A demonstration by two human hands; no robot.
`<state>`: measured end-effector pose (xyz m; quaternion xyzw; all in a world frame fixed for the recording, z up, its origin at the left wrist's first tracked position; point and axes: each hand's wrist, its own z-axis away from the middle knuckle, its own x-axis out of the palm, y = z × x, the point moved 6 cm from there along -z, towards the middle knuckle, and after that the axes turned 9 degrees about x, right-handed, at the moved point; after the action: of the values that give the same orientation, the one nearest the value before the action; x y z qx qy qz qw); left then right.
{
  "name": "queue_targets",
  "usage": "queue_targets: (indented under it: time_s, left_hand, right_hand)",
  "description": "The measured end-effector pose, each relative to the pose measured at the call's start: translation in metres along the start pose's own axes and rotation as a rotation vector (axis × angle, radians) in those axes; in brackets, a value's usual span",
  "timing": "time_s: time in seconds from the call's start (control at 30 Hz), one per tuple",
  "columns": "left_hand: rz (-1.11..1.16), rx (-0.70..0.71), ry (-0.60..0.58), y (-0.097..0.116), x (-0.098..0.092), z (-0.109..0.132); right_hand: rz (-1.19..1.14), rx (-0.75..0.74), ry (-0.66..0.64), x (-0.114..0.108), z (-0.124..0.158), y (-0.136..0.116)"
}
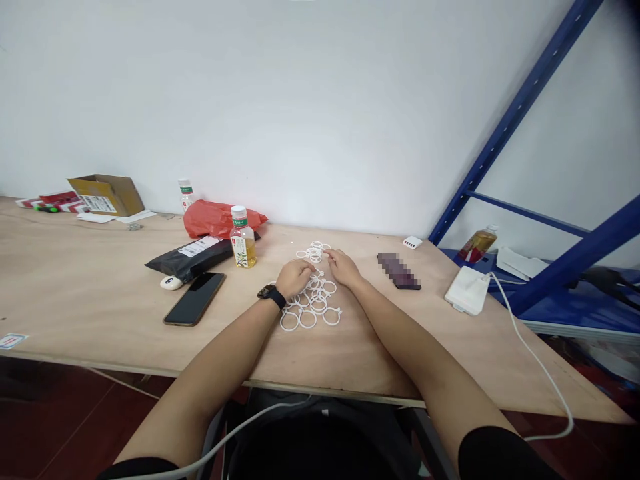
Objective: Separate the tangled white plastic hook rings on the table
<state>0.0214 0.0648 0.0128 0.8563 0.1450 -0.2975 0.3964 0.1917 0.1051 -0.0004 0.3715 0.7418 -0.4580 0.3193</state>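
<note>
White plastic curtain rings (308, 327), each with a small eyelet, lie in a loose heap in front of me, some overlapping. Farther back lies a smaller group of the same rings (302, 255). My left hand (295, 277), with a dark watch on the wrist, is over the left of the heap. Its fingers are curled together at a ring (319, 274) between the two groups, though the exact grip is partly hidden. My right hand (345, 268) rests at the right, fingers bent. Its index fingertip meets the edge of the back group; whether it grips a ring is unclear.
Left are a phone (194, 300), a white oval item (171, 283), a black parcel (170, 262), a drink bottle (243, 247), a red bag (210, 217) and a carton (120, 197). Right are a blurred dark item (400, 272), a corded white box (467, 291) and a blue frame (475, 170).
</note>
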Motion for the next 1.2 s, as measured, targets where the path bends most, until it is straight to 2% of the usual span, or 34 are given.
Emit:
queue_targets:
  time_s: [0.07, 0.17, 0.4, 0.6, 0.7, 0.9, 1.0, 1.1, 1.2]
  left_hand:
    - [-0.147, 0.032, -0.054, 0.001, 0.004, 0.001]
    - [-0.252, 0.004, -0.078, -0.003, 0.005, 0.002]
    - [-0.252, -0.009, -0.064, -0.008, 0.002, 0.002]
    - [-0.250, -0.018, -0.045, -0.006, -0.001, 0.002]
    - [-0.250, -0.016, -0.048, -0.005, -0.001, 0.002]
    - [-0.258, 0.008, -0.078, -0.001, 0.002, 0.003]
    - [-0.260, 0.018, -0.084, 0.001, 0.002, 0.003]
    - [-0.255, 0.038, -0.065, 0.002, 0.001, 0.002]
    - [-0.248, 0.064, -0.013, 0.001, -0.002, 0.002]
  right_hand:
    - [0.099, 0.034, -0.096, 0.012, -0.008, 0.004]
    - [0.210, 0.054, -0.197, 0.025, -0.010, 0.004]
    - [0.223, 0.068, -0.203, 0.022, 0.000, 0.002]
    - [0.101, 0.051, -0.058, 0.007, 0.010, -0.004]
    - [0.079, 0.120, 0.014, 0.002, 0.012, -0.003]
    - [0.115, 0.226, 0.036, -0.002, 0.008, 0.010]
    - [0.053, 0.271, 0.100, -0.007, 0.007, 0.020]
    - [-0.114, 0.218, 0.170, -0.013, 0.009, 0.018]
    - [-0.299, 0.083, 0.162, -0.015, 0.013, 0.002]
